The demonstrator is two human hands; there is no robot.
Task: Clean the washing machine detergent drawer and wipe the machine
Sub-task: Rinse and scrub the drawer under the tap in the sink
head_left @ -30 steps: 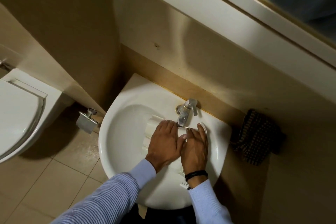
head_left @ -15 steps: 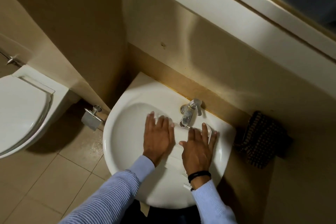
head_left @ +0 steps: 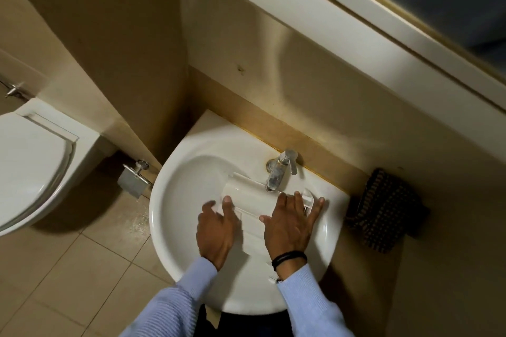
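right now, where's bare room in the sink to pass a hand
Bare basin lies between the sink rim and the left hand, and along the near rim below both wrists. Crowded: under the tap, where the drawer and right hand lie.

Both arms reach forward side by side, palms down: left hand (head_left: 217, 230) blurred, fingers extended; right hand (head_left: 290, 224) flat, fingers spread.

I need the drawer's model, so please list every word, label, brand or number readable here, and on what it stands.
No text can be read. The white drawer, sink, tap and toilet show no print; the left hand and right hand cover part of the drawer.
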